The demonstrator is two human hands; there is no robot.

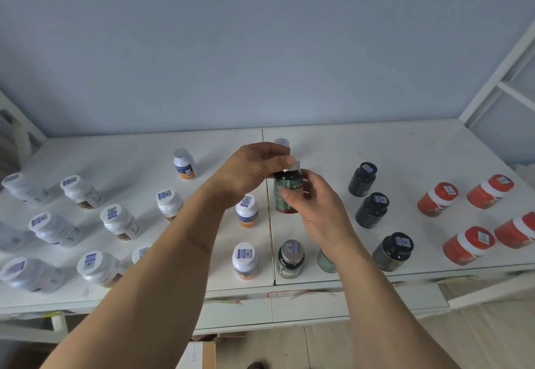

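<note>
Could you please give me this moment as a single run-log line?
left hand: grips cap | right hand: holds green bottle upright | setting: white table

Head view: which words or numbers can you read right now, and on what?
"PRO": white letters running down the label of the held dark green round bottle; the rest is covered.
Blue-and-white code stickers on the bottle lids: too small to read.
Handwritten mark on the brown cardboard box under the table: illegible.
</note>
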